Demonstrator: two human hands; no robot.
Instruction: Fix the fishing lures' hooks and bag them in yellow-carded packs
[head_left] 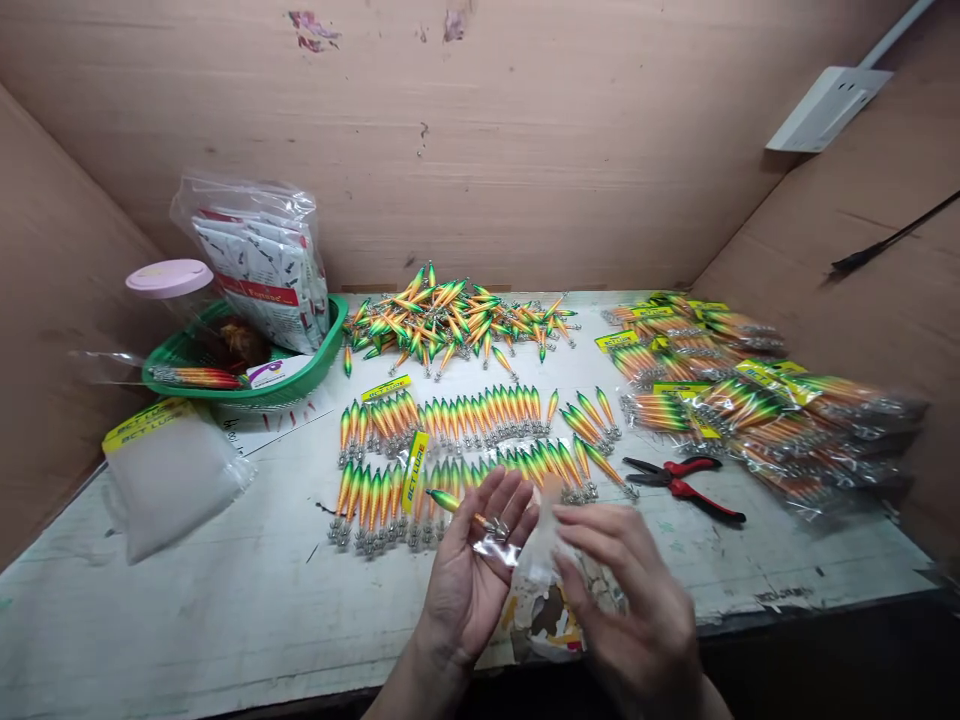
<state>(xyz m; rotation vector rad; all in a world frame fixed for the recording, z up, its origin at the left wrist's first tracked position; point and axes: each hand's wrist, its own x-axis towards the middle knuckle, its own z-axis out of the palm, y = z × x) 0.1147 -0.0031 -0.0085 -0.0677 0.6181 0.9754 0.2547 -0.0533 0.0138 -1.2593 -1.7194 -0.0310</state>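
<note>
While the left hand (469, 590) lies palm up, fingers loosely half-open, thumb holding one green-and-orange lure (444, 499) across them | right hand (634, 590): blurred, fingers part-curled at clear bag (536, 565), grip cannot be told | beyond: lure rows (484, 412), loose lure pile (450, 315) | rightward: red-handled pliers (682, 480), bagged lures (795, 410).

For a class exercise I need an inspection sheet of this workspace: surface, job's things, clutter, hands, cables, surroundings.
Surface: white tabletop, scuffed, front edge worn.
Job's things: lure pile at back; lure rows before it; bagged lures right.
Clutter: green basket holding packets; pliers lying open.
Hands: left hand palm up, holding one lure; right hand blurred, at clear plastic.
Cables: dark cord-like strip, right wall.
Surroundings: brown walls, stained; white wall fitting.
</note>
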